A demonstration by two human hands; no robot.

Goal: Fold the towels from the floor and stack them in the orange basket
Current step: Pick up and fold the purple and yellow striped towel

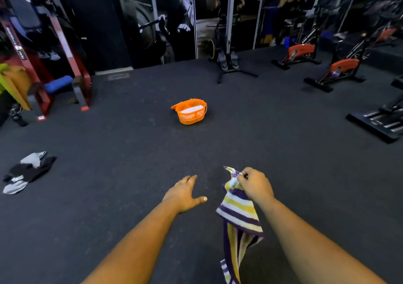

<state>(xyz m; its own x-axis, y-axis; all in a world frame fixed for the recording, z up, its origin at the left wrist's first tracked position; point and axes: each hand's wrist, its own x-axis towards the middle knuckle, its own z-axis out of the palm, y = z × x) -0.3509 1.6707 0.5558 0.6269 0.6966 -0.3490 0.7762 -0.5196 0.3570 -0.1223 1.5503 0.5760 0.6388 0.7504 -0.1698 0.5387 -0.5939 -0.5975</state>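
Head-height view, forward and downward.

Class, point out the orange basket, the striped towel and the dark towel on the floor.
orange basket (190, 116), head view, front wall.
striped towel (238, 209), head view, hanging middle.
dark towel (30, 170), head view, black centre.

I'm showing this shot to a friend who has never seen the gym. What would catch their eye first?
Probably the orange basket standing alone mid-floor, with a striped towel already inside. Next, the purple, yellow and white striped towel dangling from the right hand in the foreground, while the left hand reaches out open beside it. A grey and black cloth heap lies on the floor at far left.
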